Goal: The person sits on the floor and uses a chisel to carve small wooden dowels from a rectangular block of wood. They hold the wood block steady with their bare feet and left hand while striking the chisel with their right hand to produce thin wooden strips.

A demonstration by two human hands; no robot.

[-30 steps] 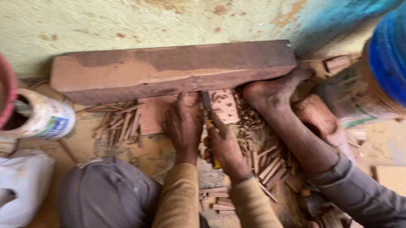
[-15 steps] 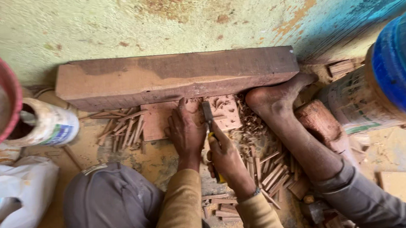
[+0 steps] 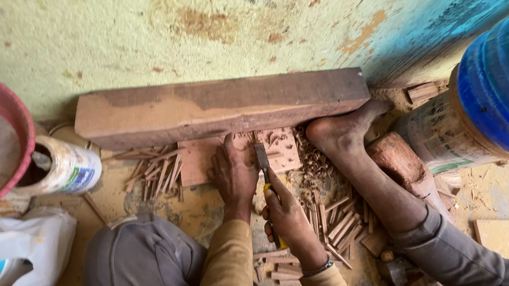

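We see the left hand (image 3: 233, 175) lying flat, fingers spread and pressed down on a thin square wooden panel (image 3: 238, 155) that rests on the floor (image 3: 205, 209) just in front of a long wooden beam (image 3: 222, 106); the hand grips nothing, it only pins the panel. At about four o'clock from it, the right hand (image 3: 287, 213) is closed around a chisel (image 3: 264, 175) with a yellow handle, the metal blade pointing toward twelve o'clock and its tip meeting the carved right part of the panel. The panel sits near the middle of our view, touching or nearly touching the beam at its twelve o'clock edge. At three o'clock of the panel a bare foot (image 3: 340, 132) presses against the end of the beam, with wood curls and a scatter of small wooden sticks (image 3: 338, 224) beside the shin. More sticks lie at nine o'clock of the panel. Farther toward nine o'clock we see a white can (image 3: 65, 168) on its side and the rim of a red tub (image 3: 10, 112); at eight o'clock lies a white plastic bag (image 3: 29, 254). A blue barrel (image 3: 501, 84) stands at two o'clock.
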